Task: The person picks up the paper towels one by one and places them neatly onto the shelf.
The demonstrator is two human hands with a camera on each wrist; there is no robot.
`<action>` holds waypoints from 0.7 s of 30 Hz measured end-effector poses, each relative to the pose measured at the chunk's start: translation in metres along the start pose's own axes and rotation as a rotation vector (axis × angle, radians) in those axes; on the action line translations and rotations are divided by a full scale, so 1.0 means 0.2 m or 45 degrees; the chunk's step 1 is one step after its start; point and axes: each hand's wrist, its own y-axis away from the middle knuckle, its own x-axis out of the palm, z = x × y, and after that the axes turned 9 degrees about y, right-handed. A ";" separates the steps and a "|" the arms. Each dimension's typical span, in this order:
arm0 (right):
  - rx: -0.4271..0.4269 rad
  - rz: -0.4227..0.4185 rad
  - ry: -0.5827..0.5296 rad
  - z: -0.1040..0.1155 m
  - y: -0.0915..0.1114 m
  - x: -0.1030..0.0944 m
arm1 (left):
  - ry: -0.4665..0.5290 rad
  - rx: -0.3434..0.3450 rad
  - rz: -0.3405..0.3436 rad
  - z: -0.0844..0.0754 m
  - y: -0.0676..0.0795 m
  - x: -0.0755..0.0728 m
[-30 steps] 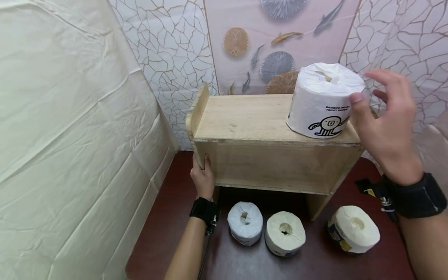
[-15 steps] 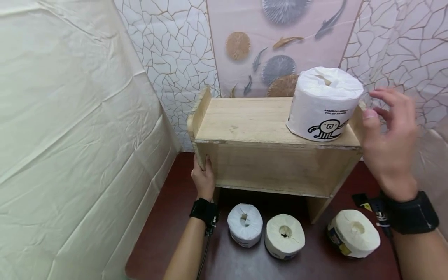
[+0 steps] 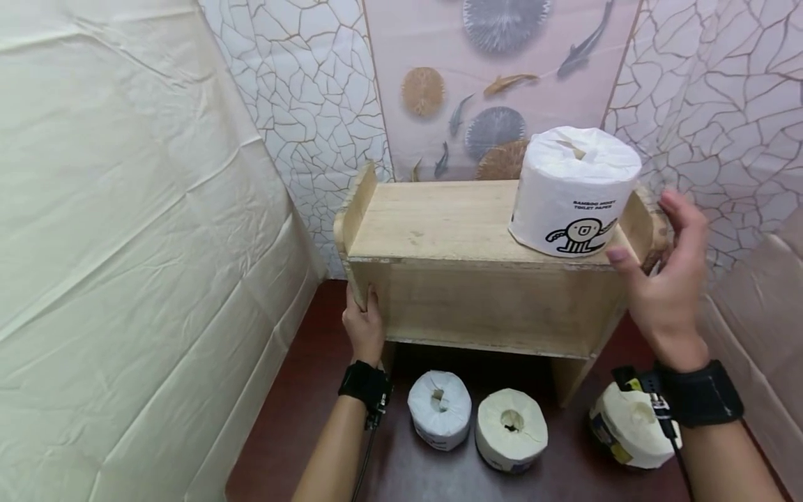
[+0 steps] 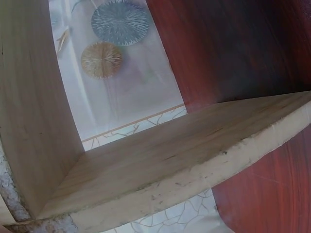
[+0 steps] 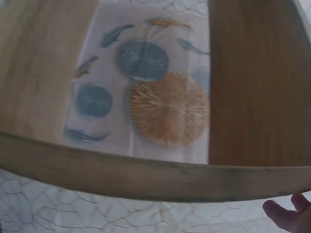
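A small two-tier wooden shelf (image 3: 439, 223) stands on the dark red table. My left hand (image 3: 364, 328) grips its left side panel, thumb on the inner face. On the right end of the top board sits an upright white toilet paper roll (image 3: 574, 188) with a cartoon figure. My right hand (image 3: 668, 293) is spread around the shelf's right side panel, thumb in front and fingers outside, holding nothing. In the right wrist view, fingertips (image 5: 279, 213) are just below the panel's edge. The left wrist view shows the shelf's side panel (image 4: 194, 145) from close by.
A white roll (image 3: 439, 411) and a cream roll (image 3: 511, 429) stand on the table (image 3: 276, 432) before the shelf. Another cream roll (image 3: 627, 432) stands at right, partly behind my right wrist. Draped cloth walls (image 3: 157, 244) close in the sides; a patterned backdrop (image 3: 314, 90) hangs behind.
My right hand has come away from the toilet paper roll and moved down and left to the right side panel. The left hand keeps its grip; the view has tilted slightly up.
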 end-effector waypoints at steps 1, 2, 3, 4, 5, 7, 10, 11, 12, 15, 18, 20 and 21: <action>0.003 0.001 -0.029 -0.01 0.01 0.01 | 0.003 -0.002 -0.003 0.00 0.00 0.00; 0.015 0.006 -0.047 -0.03 0.03 0.01 | 0.002 -0.006 -0.004 0.00 0.00 0.00; 0.028 0.011 -0.064 -0.05 0.05 0.01 | -0.001 -0.010 -0.008 -0.01 0.00 0.00; 0.040 0.014 -0.084 -0.06 0.07 0.02 | -0.005 -0.013 -0.011 -0.01 0.00 0.00; 0.052 0.017 -0.101 -0.07 0.08 0.02 | -0.006 -0.013 -0.012 -0.01 0.00 0.01; 0.071 0.022 -0.112 -0.07 0.12 0.02 | -0.009 -0.010 -0.009 -0.01 0.01 0.01; 0.070 0.020 -0.146 -0.04 0.14 0.03 | -0.010 -0.003 -0.011 -0.01 0.02 0.01; 0.066 0.018 -0.154 -0.03 0.15 0.03 | -0.007 0.001 -0.012 -0.01 0.02 0.01; 0.066 0.018 -0.164 -0.02 0.15 0.04 | -0.005 0.004 -0.013 -0.01 0.02 0.01; 0.081 0.012 -0.177 -0.01 0.17 0.05 | 0.011 0.006 -0.007 -0.01 0.01 0.01; 0.128 -0.020 -0.135 -0.05 0.19 0.06 | 0.020 0.006 -0.002 0.00 0.01 0.01; 0.171 -0.039 -0.081 -0.11 0.22 0.07 | 0.025 0.009 -0.005 0.00 0.00 0.01; 0.187 -0.049 -0.051 -0.14 0.24 0.07 | 0.026 0.011 -0.009 0.00 0.00 0.01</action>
